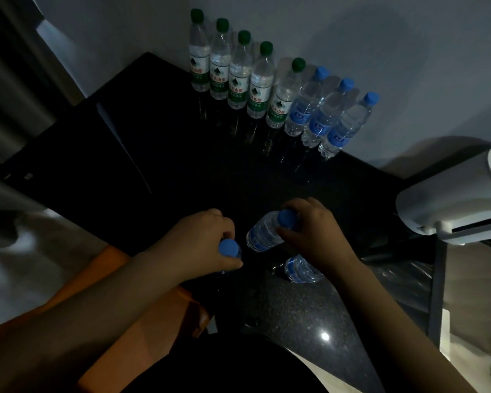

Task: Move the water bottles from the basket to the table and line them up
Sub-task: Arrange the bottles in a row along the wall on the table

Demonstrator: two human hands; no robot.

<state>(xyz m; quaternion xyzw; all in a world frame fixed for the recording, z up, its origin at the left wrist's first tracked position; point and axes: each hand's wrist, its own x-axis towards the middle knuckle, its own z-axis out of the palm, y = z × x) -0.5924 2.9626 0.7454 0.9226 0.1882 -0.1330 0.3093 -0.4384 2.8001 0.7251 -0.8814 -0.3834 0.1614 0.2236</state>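
At far left we note a dark flat device (pixel 77 154) on the black table (pixel 295 316). Below it sits an orange basket (pixel 165 321), partly covered by the left forearm. The left hand (pixel 201 239) grips the neck of a blue-capped bottle (pixel 228 247), whose body is hidden. Against the wall eight bottles stand in one row: five green-capped bottles (pixel 240 72), then three blue-capped row bottles (pixel 323 120). The right hand (pixel 315 234) pinches the cap end of a tilted bottle (pixel 262 234). A third bottle (pixel 302 269) lies, apparently on the table, beneath that wrist. A white appliance (pixel 451 199) stands at right.
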